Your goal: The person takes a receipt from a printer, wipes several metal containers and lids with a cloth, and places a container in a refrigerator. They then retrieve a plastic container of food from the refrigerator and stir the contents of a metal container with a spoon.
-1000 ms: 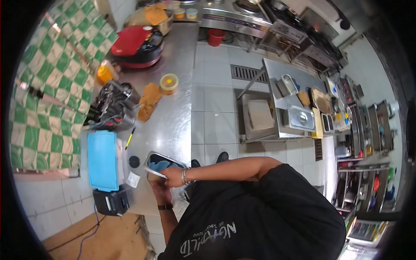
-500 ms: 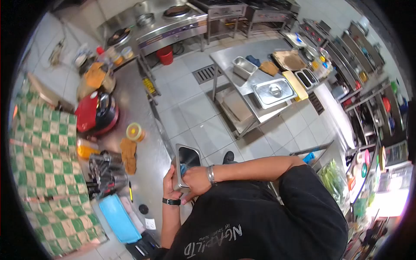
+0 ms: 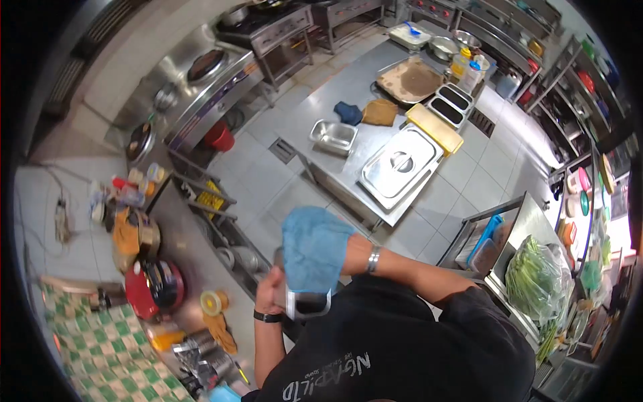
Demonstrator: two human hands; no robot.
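My left hand (image 3: pixel 269 289), with a black watch on the wrist, grips a small rectangular steel pan (image 3: pixel 307 303) by its left side, close to my chest. My right hand is almost wholly hidden under a blue cloth (image 3: pixel 315 246) that it holds over the pan's upper end; only the wrist with a silver bracelet (image 3: pixel 372 258) shows. The cloth touches the pan and covers part of it.
A steel counter on the left carries a red cooker (image 3: pixel 153 288), a yellow-lidded tub (image 3: pixel 213 303) and orange cloths. Across the tiled aisle a steel worktable (image 3: pixel 348 87) holds a lidded tray (image 3: pixel 400 166), an empty pan (image 3: pixel 333 137) and cloths. Bagged greens (image 3: pixel 534 276) lie at the right.
The view has swung away from the left counter toward the aisle and worktable. The blue cloth, which was inside the pan, now lies spread over my right hand above the pan.
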